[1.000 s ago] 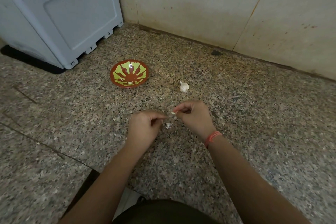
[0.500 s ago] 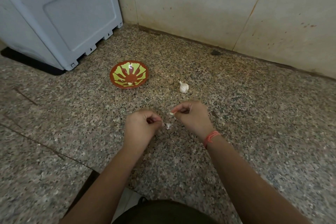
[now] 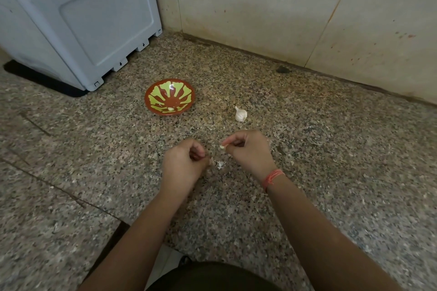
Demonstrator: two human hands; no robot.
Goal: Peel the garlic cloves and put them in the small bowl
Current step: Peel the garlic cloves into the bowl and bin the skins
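Speckled granite (image 3: 331, 149) underneath: right hand (image 3: 248, 151) pinches a garlic clove (image 3: 222, 146) in its grip, near the curled left hand (image 3: 183, 165), whose hold I cannot tell; small bowl (image 3: 186, 99) lies well beyond.

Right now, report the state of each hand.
Left hand: fingers curled; whether they hold anything cannot be told.
Right hand: pinches a garlic clove at its fingertips.

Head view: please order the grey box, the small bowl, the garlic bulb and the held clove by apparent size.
grey box
small bowl
garlic bulb
held clove
No two look alike in size.
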